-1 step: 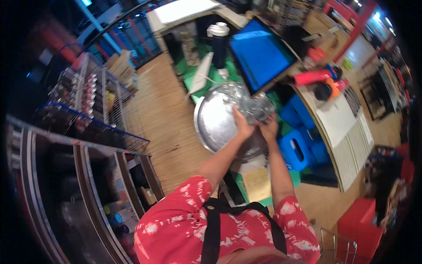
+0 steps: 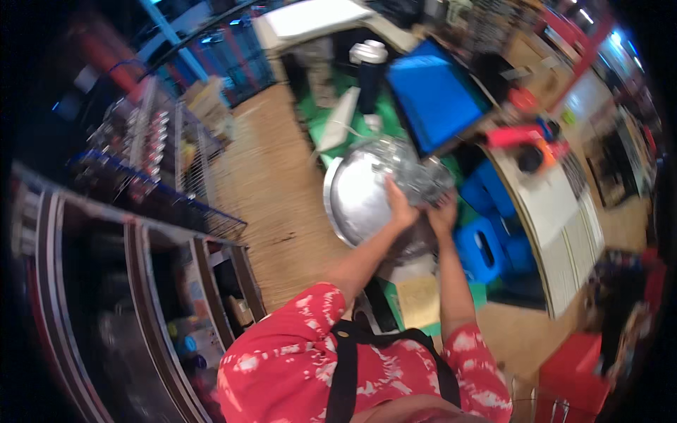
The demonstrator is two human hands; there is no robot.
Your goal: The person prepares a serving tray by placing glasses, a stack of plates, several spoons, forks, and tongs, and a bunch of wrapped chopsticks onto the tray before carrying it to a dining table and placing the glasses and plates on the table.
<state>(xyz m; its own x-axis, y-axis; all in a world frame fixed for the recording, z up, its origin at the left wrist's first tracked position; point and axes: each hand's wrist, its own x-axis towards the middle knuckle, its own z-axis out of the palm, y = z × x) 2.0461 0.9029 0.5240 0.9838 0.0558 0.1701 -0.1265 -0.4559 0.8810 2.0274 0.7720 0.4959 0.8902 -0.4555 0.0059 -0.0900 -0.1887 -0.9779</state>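
Both hands cup a bunch of clear, shiny glass-like pieces [image 2: 416, 178], blurred so that I cannot make out their exact kind. My left hand [image 2: 400, 204] is curled against their near left side, its thumb pointing up. At their near right side, my right hand [image 2: 442, 213] has its fingers bent around them. Beneath and to the left lies a large round metal tray [image 2: 356, 201] with a raised rim. More clear pieces seem to rest over its far edge, though blur hides where they meet those in my hands.
A dark bottle with a white cap [image 2: 369, 74] stands beyond the tray. A blue panel in a dark frame [image 2: 437, 95] leans at the far right. Blue plastic containers [image 2: 479, 247] sit right of my forearm. Metal shelving [image 2: 137, 247] lines the left side.
The whole view has shifted slightly, so the scene sits a little further right. My hands keep the same hold on the clear pieces.
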